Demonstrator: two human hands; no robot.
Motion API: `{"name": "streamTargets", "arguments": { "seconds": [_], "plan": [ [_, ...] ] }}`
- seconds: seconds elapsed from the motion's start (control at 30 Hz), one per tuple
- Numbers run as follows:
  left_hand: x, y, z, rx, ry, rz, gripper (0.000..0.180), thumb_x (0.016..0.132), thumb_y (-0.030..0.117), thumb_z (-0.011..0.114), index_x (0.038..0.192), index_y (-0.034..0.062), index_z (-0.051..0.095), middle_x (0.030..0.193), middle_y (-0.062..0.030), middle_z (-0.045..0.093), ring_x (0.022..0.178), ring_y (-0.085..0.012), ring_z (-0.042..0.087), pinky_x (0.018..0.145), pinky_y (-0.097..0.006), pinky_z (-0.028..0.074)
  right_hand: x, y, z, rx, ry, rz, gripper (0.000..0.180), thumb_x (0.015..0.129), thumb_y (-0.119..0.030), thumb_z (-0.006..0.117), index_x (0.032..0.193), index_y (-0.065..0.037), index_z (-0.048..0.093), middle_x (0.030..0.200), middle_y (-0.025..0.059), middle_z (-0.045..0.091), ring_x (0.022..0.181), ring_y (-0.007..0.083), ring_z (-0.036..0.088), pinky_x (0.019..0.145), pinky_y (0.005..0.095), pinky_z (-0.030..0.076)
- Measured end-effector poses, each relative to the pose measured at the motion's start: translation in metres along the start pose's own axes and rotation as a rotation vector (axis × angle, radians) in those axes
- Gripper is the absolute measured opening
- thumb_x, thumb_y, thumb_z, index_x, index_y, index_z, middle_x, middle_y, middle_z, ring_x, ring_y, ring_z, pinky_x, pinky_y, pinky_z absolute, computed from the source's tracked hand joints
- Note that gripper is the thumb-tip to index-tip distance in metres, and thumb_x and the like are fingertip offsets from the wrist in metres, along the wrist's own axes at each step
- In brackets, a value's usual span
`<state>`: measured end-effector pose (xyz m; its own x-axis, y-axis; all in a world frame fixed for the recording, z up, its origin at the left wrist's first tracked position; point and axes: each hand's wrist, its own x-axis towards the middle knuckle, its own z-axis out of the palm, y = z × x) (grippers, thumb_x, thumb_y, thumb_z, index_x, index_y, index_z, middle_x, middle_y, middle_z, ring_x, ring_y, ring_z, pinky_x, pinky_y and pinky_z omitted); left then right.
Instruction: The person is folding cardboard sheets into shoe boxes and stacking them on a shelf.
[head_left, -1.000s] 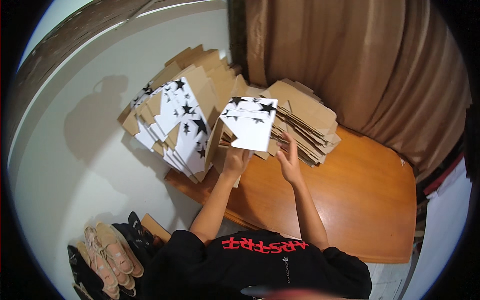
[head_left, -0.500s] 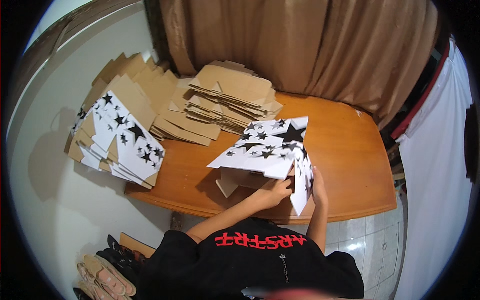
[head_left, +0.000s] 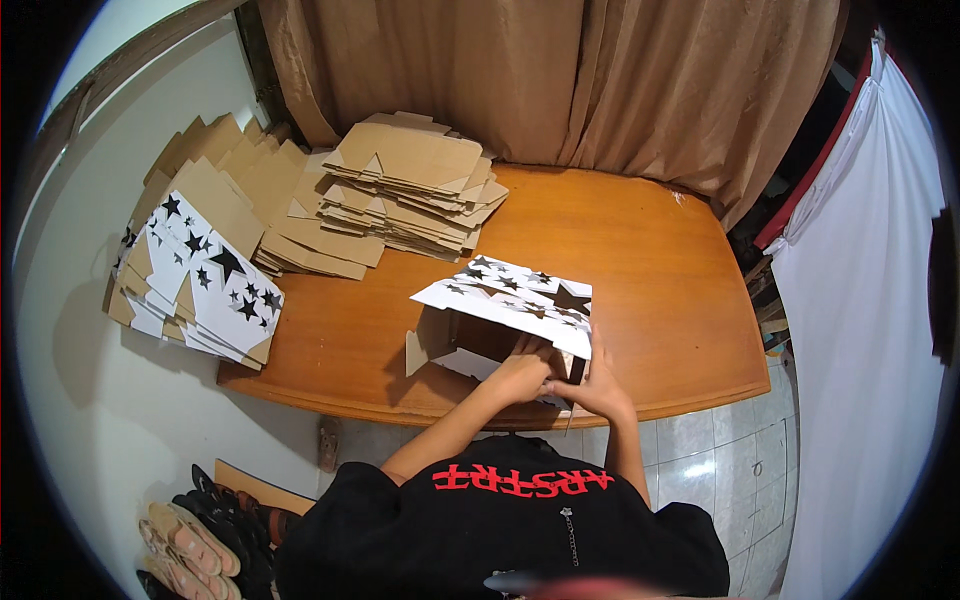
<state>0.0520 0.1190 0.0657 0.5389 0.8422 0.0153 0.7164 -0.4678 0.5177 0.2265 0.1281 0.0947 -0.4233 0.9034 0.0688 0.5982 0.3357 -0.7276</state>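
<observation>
A cardboard box (head_left: 500, 298), white with black stars outside and plain brown inside, stands partly folded near the table's front edge. Its starred panel slopes over the top, and its open side faces me. My left hand (head_left: 522, 376) reaches into the opening, fingers bent against the inside of the right end. From outside, my right hand (head_left: 603, 388) grips that same end, its thumb in front and fingers up along the wall. Both hands nearly meet at the front right corner. A brown side flap (head_left: 418, 345) sticks out at the left. Some left fingertips are hidden.
Flat brown cardboard blanks (head_left: 405, 180) are stacked at the back left of the wooden table (head_left: 670, 290). Starred blanks (head_left: 215, 270) lean beside them at the left edge. A brown curtain (head_left: 500, 80) hangs behind; a white cloth (head_left: 850, 300) hangs right. Footwear (head_left: 190, 540) lies lower left.
The box has come down level on the table, and its right end flap is folded in. My left hand has moved into the opening; my right hand has shifted to the front right corner.
</observation>
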Motion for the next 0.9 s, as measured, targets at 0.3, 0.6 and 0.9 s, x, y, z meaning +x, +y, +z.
{"name": "streamTargets", "arguments": {
  "seconds": [0.3,0.6,0.9],
  "plan": [
    [-0.009,0.029,0.002,-0.124,-0.025,-0.181,0.018,0.073,0.024,0.069,0.083,0.0095,0.069,0.145,-0.0166,0.019,0.131,-0.0452,0.015,0.097,-0.064,0.026,0.047,0.065,-0.041,0.053,0.064,0.34,0.064,0.067,0.001,0.068,0.125,0.005,0.042,0.088,0.0209,0.063,0.071,0.0259,0.064,0.057,0.0343,0.052],
    [-0.05,-0.017,-0.012,-0.045,0.499,-0.584,0.04,0.072,0.022,0.071,0.106,0.004,0.063,0.131,-0.0242,0.037,0.122,-0.0399,0.033,0.1,-0.045,0.032,0.093,0.126,-0.061,0.056,-0.104,0.544,0.051,0.064,0.011,0.062,0.114,0.006,0.053,0.09,0.0212,0.064,0.076,0.0262,0.065,0.06,0.0358,0.053],
    [-0.072,-0.075,-0.034,0.059,0.22,-0.861,0.107,0.046,0.053,0.08,0.135,0.0091,0.038,0.148,-0.0216,0.002,0.136,-0.0366,0.005,0.102,-0.061,0.011,0.085,0.091,-0.01,-0.436,0.196,0.571,0.033,0.079,-0.028,0.056,0.098,-0.001,0.064,0.102,0.0225,0.061,0.101,0.035,0.058,0.093,0.057,0.031]
  ]
}}
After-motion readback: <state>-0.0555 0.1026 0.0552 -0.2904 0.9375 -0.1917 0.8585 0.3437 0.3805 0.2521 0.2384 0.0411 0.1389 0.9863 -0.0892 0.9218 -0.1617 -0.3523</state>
